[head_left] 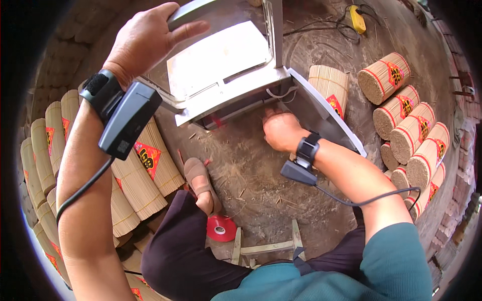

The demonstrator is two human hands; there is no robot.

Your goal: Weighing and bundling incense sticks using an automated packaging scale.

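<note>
A pale metal machine (231, 95) with a bright white top plate stands ahead of me, and its front side panel (329, 108) is swung out to the right. My left hand (148, 37) grips the grey bar (193, 12) of the machine's raised frame, fingers over it and thumb stretched along its near side. In front of the machine's dark open cavity, my right hand (282, 131) is curled closed, knuckles up. Its fingertips are hidden, so what it holds cannot be made out. Some red material (217, 121) shows inside the cavity.
Bundles of thin sticks (155, 158) with red labels are stacked at left; more bundles (401, 118) lie at right. One bundle (329, 88) stands behind the panel. A red tape roll (221, 229) lies by my foot. A yellow device (357, 20) with black cable lies at the back.
</note>
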